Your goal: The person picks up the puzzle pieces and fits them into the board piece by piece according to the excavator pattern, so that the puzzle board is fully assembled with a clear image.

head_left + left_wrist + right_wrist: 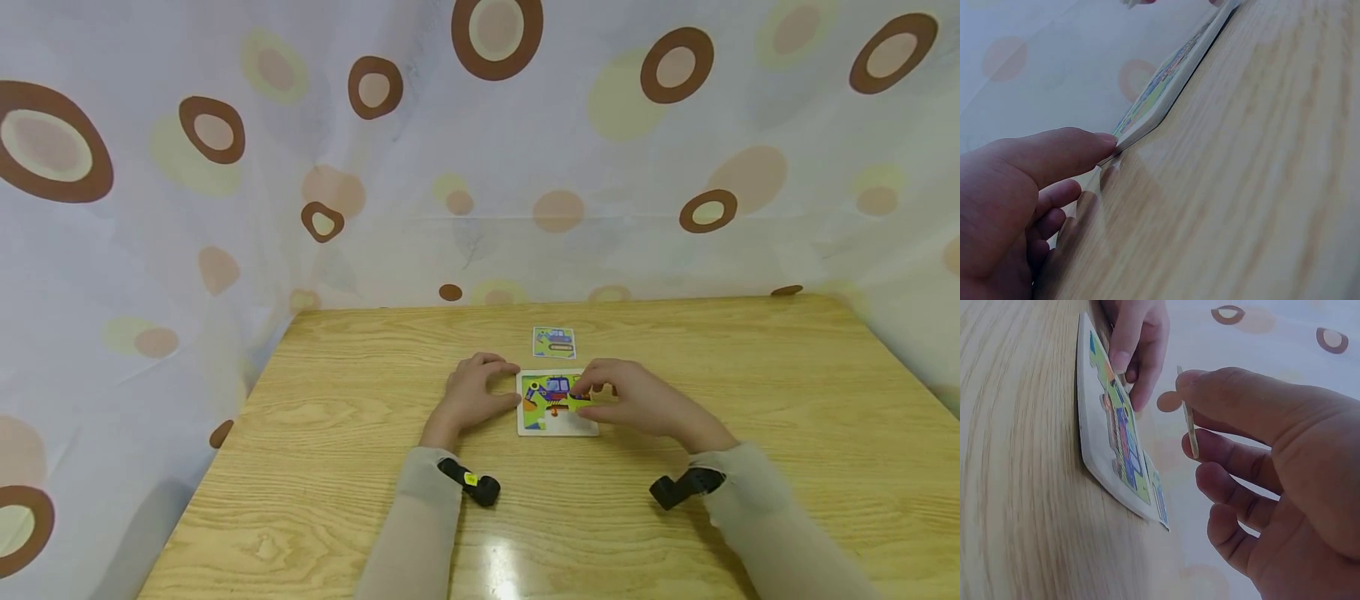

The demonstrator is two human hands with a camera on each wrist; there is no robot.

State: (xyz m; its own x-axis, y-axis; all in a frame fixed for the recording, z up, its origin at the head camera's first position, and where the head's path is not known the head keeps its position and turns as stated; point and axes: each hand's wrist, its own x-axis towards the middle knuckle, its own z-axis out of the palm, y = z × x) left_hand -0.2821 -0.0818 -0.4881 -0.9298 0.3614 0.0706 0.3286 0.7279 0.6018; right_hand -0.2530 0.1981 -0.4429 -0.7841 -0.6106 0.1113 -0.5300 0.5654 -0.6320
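A flat jigsaw puzzle board with a white border lies on the table, partly filled with a picture of a blue digger on green. Its lower right part shows bare white. At its left side, my left hand holds the board, the thumb against the left edge and the forefinger by the top left corner. My right hand is over the board's right side. Between its thumb and fingertips it pinches a thin puzzle piece, seen edge-on and raised off the board in the right wrist view.
Just behind the board lies a small picture card with a similar digger. The wooden table reaches back to a white cloth patterned with brown rings and spots. Black wrist cameras sit on both sleeves.
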